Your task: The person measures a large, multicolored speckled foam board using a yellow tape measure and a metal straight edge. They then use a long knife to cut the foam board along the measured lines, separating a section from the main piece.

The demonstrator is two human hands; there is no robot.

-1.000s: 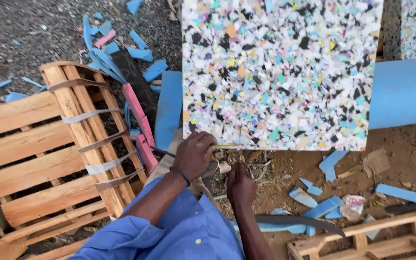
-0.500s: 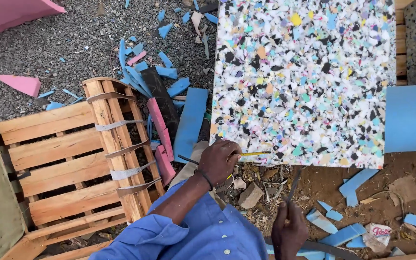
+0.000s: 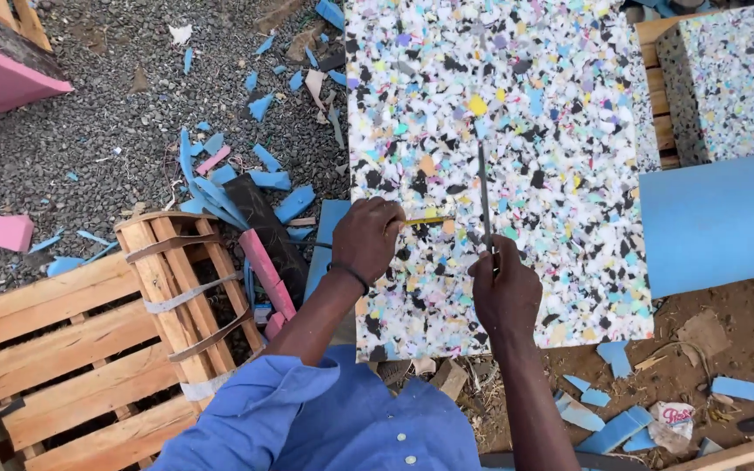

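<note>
Looking down through the head camera, I see my left hand (image 3: pixel 366 237) resting on the speckled foam slab (image 3: pixel 525 105), fingers curled shut around a yellow pencil (image 3: pixel 425 221) whose free end points right across the slab's surface. My right hand (image 3: pixel 503 292) lies just beside it, fist closed on the handle of a long dark blade (image 3: pixel 484 196); the blade runs straight away from me over the foam, its tip near the slab's middle, and it crosses close to the pencil's end. I cannot tell whether the blade edge touches the foam or sits just above it. The slab, white with many coloured flecks, lies flat in front of me, its near edge beside my blue shirt sleeve (image 3: pixel 246 410). To the slab's right sits a plain blue foam sheet (image 3: pixel 717 222), with a second speckled block (image 3: pixel 730 78) beyond it. On my left stands a wooden pallet (image 3: pixel 63 349), with blue offcuts (image 3: pixel 220 187) and a pink strip (image 3: pixel 263 270) scattered on the gravel (image 3: pixel 89 139) near it
</note>
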